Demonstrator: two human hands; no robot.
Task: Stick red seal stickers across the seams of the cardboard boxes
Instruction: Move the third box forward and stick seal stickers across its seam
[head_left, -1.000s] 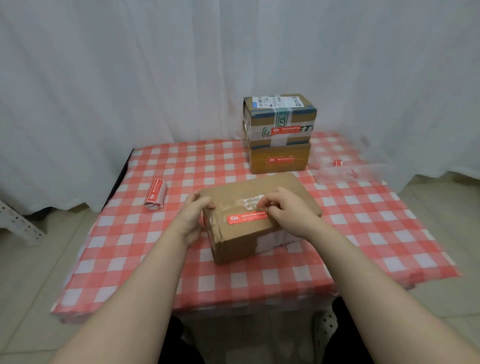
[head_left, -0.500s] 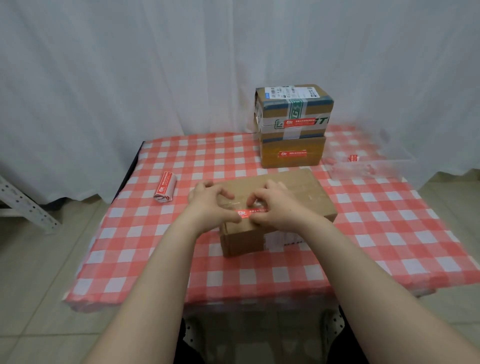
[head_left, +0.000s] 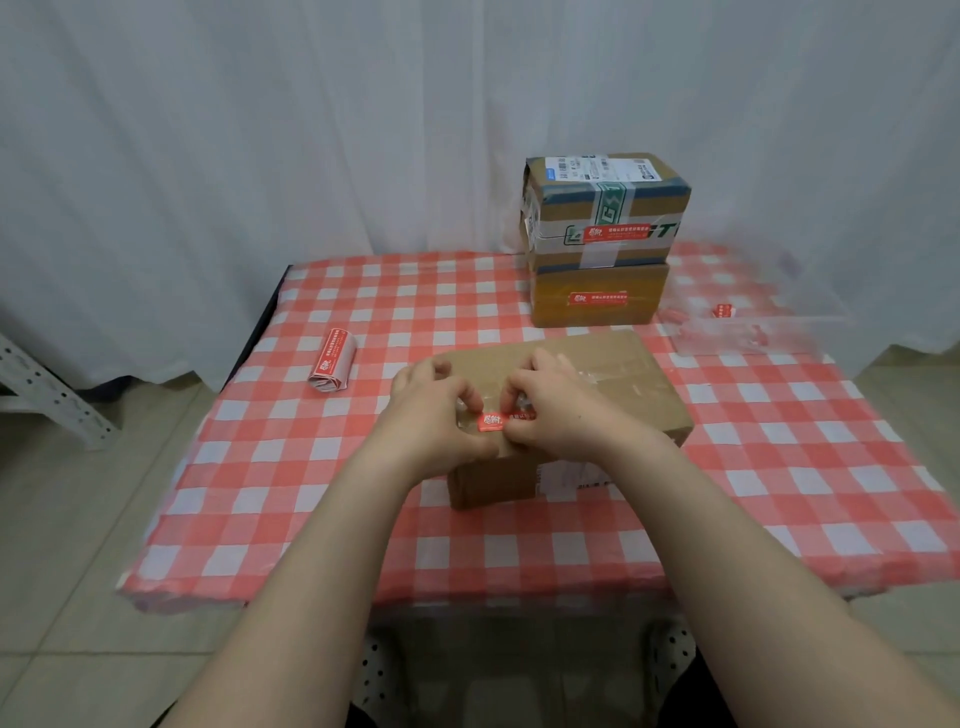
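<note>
A brown cardboard box (head_left: 639, 395) lies flat in the middle of the checked table (head_left: 337, 493). A red seal sticker (head_left: 492, 422) sits on the box's top near its front left edge, over a taped seam. My left hand (head_left: 436, 421) has its fingers curled, with fingertips and thumb at the sticker's left end. My right hand (head_left: 566, 410) is curled over the sticker's right part and hides it, thumb and forefinger pinching at the strip.
A roll of red stickers (head_left: 332, 364) lies at the table's left. Two stacked boxes, the upper (head_left: 608, 208) and the lower (head_left: 597, 301), each with a red sticker, stand at the back. A clear plastic tray (head_left: 753, 327) holds scraps at the right. White curtain behind.
My left hand left the box's left side and came onto the sticker's left end. My right hand stayed on the sticker. The camera shifted, so everything sits further right in view.
</note>
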